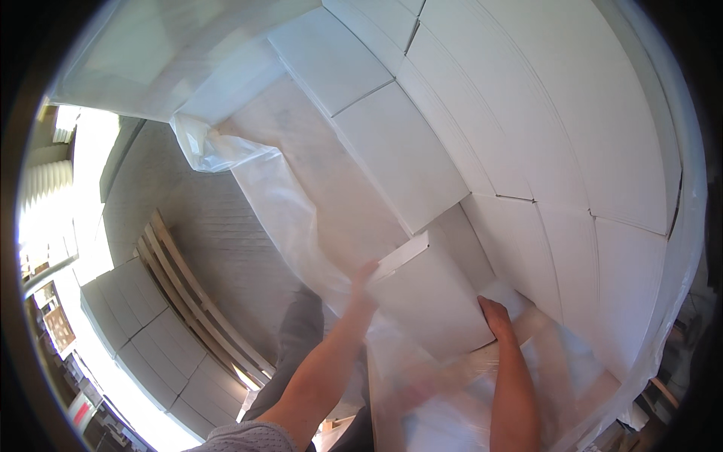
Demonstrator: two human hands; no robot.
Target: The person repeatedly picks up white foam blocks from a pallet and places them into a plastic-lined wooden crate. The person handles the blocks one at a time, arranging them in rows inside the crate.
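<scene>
White box (440, 297) between left hand (364, 280) (blurred) and right hand (495, 315).

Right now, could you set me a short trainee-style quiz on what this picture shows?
1. Which looks more blurred: the person's bare left grip or bare right grip?
2. True or false: the long, pale wooden slats lie to the left of the white rectangular cardboard box between both grips.
3. What rises to that box's right: A) stacked white cardboard boxes; B) red barrels; C) green crates?

Key: 1. Left grip. 2. True. 3. A.
</scene>
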